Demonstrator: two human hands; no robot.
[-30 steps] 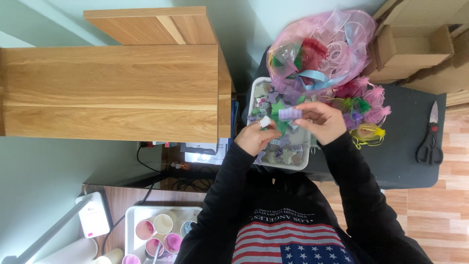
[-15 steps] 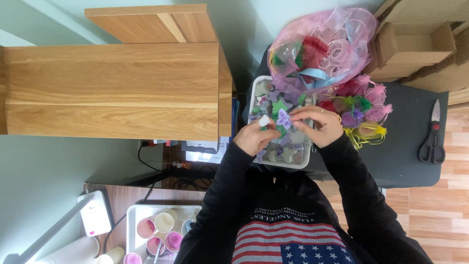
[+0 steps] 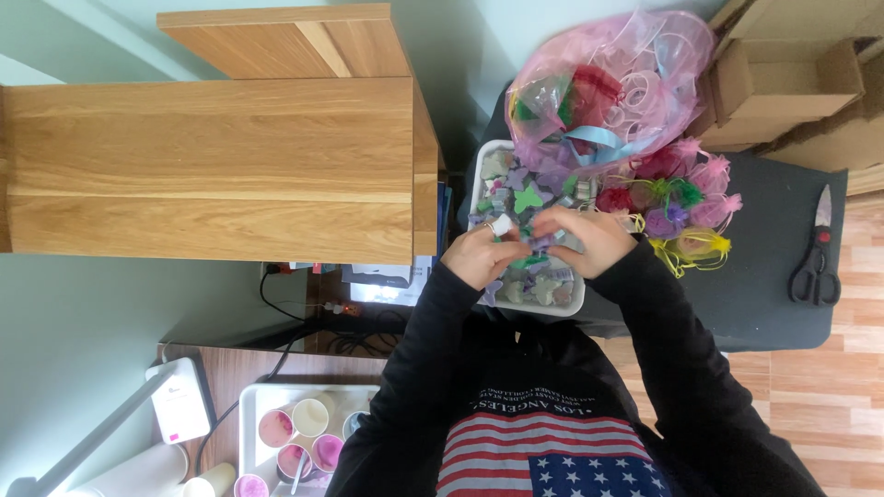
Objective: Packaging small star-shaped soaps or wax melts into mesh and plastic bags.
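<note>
Both hands have drawn tighter together since a moment ago: left hand (image 3: 481,253) and right hand (image 3: 589,241) now pinch a small purple piece (image 3: 541,241) between fingertips, just above the white tray (image 3: 479,177) of coloured shapes; pink bag (image 3: 612,83) beyond, scissors (image 3: 815,258) well right

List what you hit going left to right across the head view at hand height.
Wooden cabinet → left hand → small purple piece pinched in both grips → right hand → little coloured mesh pouches → dark table → scissors → wood floor.
</note>
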